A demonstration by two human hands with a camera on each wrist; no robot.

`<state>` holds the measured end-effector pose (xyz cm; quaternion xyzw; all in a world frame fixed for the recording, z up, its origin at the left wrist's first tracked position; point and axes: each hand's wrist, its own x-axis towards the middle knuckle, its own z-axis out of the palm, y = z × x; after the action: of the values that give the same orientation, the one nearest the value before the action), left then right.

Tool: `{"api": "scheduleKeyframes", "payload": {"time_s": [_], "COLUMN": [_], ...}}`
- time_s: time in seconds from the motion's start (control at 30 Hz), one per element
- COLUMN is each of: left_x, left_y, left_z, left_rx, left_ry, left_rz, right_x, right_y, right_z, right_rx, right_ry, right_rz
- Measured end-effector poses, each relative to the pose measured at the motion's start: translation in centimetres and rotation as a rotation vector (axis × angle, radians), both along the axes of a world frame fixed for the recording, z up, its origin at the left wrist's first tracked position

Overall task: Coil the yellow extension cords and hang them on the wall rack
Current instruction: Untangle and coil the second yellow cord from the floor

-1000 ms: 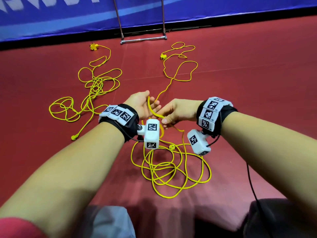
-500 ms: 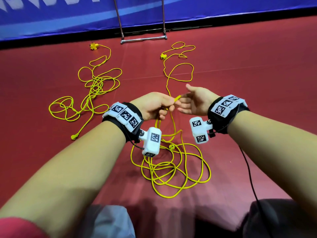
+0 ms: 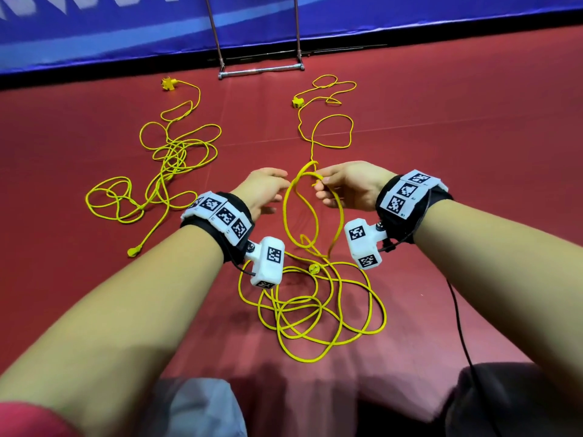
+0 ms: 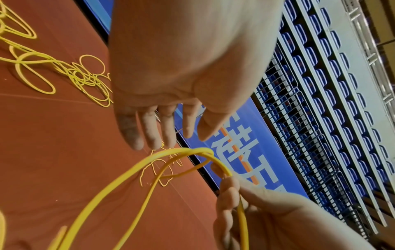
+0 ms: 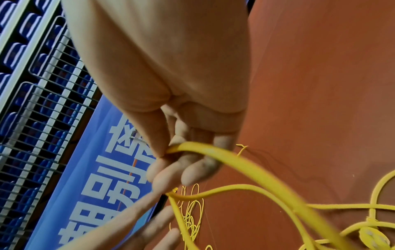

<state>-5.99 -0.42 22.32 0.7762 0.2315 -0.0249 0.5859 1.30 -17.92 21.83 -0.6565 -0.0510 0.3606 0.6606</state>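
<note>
The yellow cord (image 3: 310, 212) hangs in loops from the pinching right hand (image 3: 348, 187); the left hand (image 3: 263, 192) is open, so the loops may slip and tangle.

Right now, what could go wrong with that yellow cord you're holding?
The right hand only pinches the lifted loop, and the left hand is open beside it, so the loop might slip. The pile of cord below crosses itself many times; pulling could tighten a tangle or knot.
</note>
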Motion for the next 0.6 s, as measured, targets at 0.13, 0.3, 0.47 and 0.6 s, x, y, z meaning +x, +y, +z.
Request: {"api": "scheduleKeyframes", "payload": {"time_s": [0.13, 0.3, 0.47, 0.6], "left_x": [-0.1, 0.0, 0.0, 0.0], "left_y": [0.1, 0.4, -0.1, -0.6], "left_z": [-0.4, -0.9, -1.0, -0.5], "left_rx": [0.072, 0.088, 0.132, 0.171], "left_ry": [-0.075, -0.053, -0.093, -0.114], "left_rz": [-0.072, -0.105, -0.136, -0.212], "right_x": [-0.1, -0.2, -0.2, -0.3], "right_y": [0.6, 0.5, 0.3, 0.5], "right_z": [0.2, -0.4, -0.6, -0.3], "right_rx": [0.019, -0.025, -0.155, -0.188], "right_ry": [-0.016, -0.059, -0.125, -0.113], "right_rz": [0.076, 0.075, 0.029, 0.026]}}
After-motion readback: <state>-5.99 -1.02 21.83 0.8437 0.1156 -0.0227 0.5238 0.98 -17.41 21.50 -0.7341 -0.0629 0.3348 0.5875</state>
